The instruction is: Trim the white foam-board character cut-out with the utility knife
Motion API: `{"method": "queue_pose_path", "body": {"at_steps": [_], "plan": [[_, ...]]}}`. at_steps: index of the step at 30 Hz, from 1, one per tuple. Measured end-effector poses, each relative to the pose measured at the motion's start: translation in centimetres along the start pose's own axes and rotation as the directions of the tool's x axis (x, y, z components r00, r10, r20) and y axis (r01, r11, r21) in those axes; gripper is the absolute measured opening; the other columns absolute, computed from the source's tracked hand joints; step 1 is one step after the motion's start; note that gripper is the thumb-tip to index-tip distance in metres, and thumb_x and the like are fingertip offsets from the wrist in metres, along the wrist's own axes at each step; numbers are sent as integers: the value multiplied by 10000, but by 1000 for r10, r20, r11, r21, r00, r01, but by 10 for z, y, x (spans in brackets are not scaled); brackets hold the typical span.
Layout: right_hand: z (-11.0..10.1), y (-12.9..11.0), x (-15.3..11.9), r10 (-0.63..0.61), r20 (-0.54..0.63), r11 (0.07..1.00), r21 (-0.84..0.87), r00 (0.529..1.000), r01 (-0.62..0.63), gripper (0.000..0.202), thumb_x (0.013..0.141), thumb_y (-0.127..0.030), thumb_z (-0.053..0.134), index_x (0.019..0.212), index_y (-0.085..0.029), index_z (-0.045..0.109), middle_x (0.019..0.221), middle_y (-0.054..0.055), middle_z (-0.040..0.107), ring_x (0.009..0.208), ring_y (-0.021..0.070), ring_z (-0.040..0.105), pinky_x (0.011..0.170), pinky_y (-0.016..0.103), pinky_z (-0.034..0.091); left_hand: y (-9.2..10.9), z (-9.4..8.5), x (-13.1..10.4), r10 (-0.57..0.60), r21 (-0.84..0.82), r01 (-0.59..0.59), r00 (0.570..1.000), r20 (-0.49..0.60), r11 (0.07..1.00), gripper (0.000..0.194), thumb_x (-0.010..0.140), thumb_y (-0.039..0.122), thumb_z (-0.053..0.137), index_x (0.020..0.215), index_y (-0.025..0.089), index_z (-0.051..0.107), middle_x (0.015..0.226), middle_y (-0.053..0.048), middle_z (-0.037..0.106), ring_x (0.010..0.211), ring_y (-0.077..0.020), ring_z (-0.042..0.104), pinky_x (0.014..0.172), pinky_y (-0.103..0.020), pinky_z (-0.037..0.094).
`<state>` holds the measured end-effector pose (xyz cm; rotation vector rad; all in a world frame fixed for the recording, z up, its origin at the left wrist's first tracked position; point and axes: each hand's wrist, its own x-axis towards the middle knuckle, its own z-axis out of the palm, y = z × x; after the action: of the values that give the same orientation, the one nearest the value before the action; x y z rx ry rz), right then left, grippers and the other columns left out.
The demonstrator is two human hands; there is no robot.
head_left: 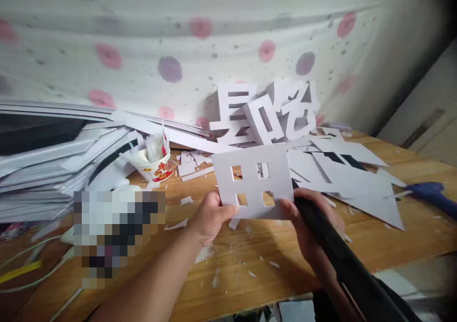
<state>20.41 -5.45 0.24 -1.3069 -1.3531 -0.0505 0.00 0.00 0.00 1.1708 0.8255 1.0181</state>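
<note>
Your left hand (210, 217) and right hand (307, 217) grip the cutout board (255, 179) — offcuts (342, 174) at 2 o'clock; next, steady it.

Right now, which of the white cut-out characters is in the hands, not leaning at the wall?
The flat square character with four windows: both the left hand and right hand hold it, while the other cut-outs lean behind.

Readable signs: a white foam-board cutout (255, 181), sitting between both hands, is showing the character 田 (four square windows). Cutout characters (266, 112) are leaning against the wall at the back of the bench (374, 246); their forms are overlapping, none legible. Red print on the paper cup (157, 170) is staying unreadable.
</note>
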Motion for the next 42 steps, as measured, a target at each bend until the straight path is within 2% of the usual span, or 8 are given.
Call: {"method": "queue_pose_path", "body": {"at_steps": [4, 10, 18, 26, 30, 34, 39, 42], "plan": [[2, 0, 2, -19, -6, 1000, 23, 1000, 19, 257, 832, -484, 691, 841, -228, 665, 680, -1, 671, 552, 151, 609, 472, 224, 454, 1, 3, -3, 13, -14, -13, 1000, 21, 1000, 242, 611, 269, 752, 780, 118, 666, 741, -41, 636, 678, -153, 533, 657, -291, 431], [0, 1, 4, -8, 1, 997, 77, 1000, 7, 204, 834, -457, 693, 842, -256, 662, 653, -8, 648, 520, 153, 577, 450, 235, 446, 2, 2, -3, -9, -20, 10, 999, 32, 1000, 285, 619, 302, 778, 803, 108, 679, 763, -61, 645, 664, -161, 549, 567, -263, 415], [5, 24, 14, 77, 25, 985, 150, 997, -80, 241, 782, -468, 727, 849, -241, 680, 697, -9, 669, 576, 157, 599, 512, 245, 479, 2, -3, -4, -31, 112, 17, 991, 129, 994, 301, 727, 384, 769, 843, 113, 715, 778, -77, 692, 679, -162, 591, 642, -290, 460], [5, 17, 16, 88, 60, 979, 177, 994, -98, 205, 767, -436, 737, 799, -241, 679, 660, -24, 657, 542, 135, 575, 488, 222, 446, -2, -2, -4, -13, 112, 7, 999, 50, 994, 315, 694, 384, 781, 847, 118, 711, 821, -70, 692, 779, -189, 581, 736, -320, 428], [5, 15, 15, 94, 59, 983, 153, 994, -102, 209, 776, -439, 726, 826, -242, 683, 693, -20, 671, 574, 142, 590, 513, 227, 452, 0, -1, -4, -10, 94, 3, 998, 67, 996, 297, 687, 387, 774, 802, 125, 695, 776, -60, 674, 733, -179, 568, 689, -309, 420], [5, 16, 13, 90, 60, 983, 153, 994, -98, 212, 781, -447, 721, 831, -245, 681, 680, -22, 663, 580, 145, 592, 527, 232, 454, 1, -1, -4, 27, 80, -34, 995, 95, 996, 284, 690, 374, 763, 817, 130, 694, 844, -74, 688, 802, -199, 592, 734, -321, 440], [3, 20, 11, 81, 50, 989, 120, 995, -86, 248, 787, -482, 719, 878, -254, 682, 770, -1, 688, 650, 166, 617, 576, 253, 486, 0, -1, -3, 48, 208, -61, 997, 64, 976, 269, 729, 379, 736, 821, 131, 688, 787, -58, 688, 715, -166, 599, 668, -294, 463], [5, 27, 14, 68, 22, 988, 135, 997, -70, 268, 779, -493, 732, 877, -251, 673, 753, -4, 680, 629, 162, 609, 572, 259, 493, 3, 1, -4, -15, 290, -3, 998, 61, 957, 286, 741, 379, 721, 855, 117, 699, 732, -65, 708, 637, -155, 628, 625, -280, 486]]}}
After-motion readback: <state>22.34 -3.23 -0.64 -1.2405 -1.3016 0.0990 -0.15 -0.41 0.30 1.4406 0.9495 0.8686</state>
